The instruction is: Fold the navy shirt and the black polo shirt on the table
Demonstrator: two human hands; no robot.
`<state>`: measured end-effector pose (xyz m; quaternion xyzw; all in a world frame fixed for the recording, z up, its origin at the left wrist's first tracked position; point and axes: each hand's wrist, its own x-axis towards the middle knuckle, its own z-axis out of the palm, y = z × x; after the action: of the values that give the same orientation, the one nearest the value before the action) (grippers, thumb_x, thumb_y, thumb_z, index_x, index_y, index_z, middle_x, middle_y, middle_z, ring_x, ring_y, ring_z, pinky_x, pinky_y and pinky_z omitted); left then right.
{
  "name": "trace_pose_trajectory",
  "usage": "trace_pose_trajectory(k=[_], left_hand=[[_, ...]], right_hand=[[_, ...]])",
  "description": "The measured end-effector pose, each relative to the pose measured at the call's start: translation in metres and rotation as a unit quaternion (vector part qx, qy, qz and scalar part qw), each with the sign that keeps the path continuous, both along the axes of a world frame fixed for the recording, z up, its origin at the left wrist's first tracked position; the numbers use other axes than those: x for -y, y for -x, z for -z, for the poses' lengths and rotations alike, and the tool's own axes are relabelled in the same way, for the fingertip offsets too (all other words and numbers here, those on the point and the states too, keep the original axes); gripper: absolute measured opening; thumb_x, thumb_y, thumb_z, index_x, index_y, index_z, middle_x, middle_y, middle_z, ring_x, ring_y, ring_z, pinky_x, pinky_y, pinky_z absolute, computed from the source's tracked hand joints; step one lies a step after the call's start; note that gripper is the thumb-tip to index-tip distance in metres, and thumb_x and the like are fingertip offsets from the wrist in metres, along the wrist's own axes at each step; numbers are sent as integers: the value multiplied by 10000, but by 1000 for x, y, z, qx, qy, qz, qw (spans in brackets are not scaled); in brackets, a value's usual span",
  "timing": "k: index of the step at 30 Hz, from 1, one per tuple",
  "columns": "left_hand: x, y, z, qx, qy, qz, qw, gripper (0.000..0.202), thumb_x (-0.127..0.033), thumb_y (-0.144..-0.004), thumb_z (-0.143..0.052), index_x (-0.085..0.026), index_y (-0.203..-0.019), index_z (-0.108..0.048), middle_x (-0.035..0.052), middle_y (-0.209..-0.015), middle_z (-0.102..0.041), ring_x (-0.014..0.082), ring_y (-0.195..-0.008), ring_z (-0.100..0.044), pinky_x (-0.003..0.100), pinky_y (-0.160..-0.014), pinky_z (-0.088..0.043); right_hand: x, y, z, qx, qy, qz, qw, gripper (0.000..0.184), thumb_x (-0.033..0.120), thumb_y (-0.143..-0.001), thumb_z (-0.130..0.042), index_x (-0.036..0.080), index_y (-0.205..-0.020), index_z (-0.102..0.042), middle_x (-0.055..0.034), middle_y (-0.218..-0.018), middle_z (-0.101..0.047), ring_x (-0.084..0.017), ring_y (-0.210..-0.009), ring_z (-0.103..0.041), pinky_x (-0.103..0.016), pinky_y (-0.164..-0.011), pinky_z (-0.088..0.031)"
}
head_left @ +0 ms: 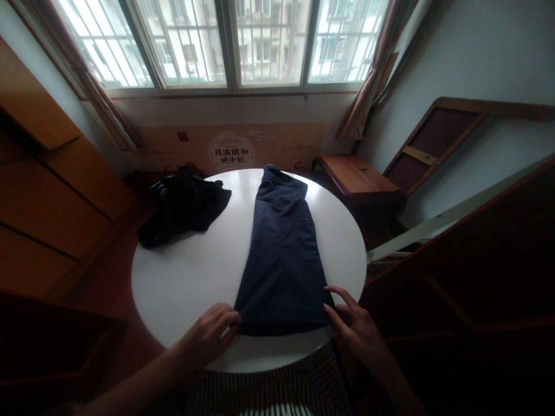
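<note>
One crumpled black heap of cloth [186,202] was seen at the far left of the white table [186,283], touched by neither hand. Fingers of the left hand [212,328] were gathered at the near left corner of the dark blue garment [281,248]; whether cloth was pinched could not be told. The garment was laid lengthwise across the table's middle, its near edge spread straight, its far end bunched and creased. Laying out was judged mostly done, with smoothing left. At its near right corner, the right hand's [358,329] thumb and forefinger were held apart.
</note>
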<state>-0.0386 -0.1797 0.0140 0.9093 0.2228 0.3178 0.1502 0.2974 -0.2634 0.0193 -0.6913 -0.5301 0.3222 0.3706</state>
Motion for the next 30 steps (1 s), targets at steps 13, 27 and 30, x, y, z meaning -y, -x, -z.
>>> trace_pose_trajectory(k=[13,27,30], left_hand=[[15,14,7,-17,-127,12,992,297,6,-936,-419,-110,-1164,-572,18,-709,-559,133,-611,-512,238,-557,-509],[-1,35,-42,-147,-2,87,985,195,-177,-966,-464,-216,-1100,-601,3,-739,-637,125,-600,-581,251,-617,-527],[-32,3,-64,-153,-5,70,986,183,-188,-970,-479,-206,-1111,-593,18,-775,-648,148,-648,-600,288,-637,-516]], right_hand=[[5,-6,9,-46,46,-54,996,361,542,-874,-609,211,-960,-725,-36,-821,-719,-190,-745,-658,-254,-644,-498],[-51,-13,-34,72,-48,-133,987,395,513,-925,-529,198,-817,-742,-16,-636,-638,-152,-591,-586,-256,-571,-482],[-127,-24,-39,38,-118,-126,984,297,465,-870,-613,198,-799,-722,-55,-799,-693,-196,-752,-639,-290,-645,-540]])
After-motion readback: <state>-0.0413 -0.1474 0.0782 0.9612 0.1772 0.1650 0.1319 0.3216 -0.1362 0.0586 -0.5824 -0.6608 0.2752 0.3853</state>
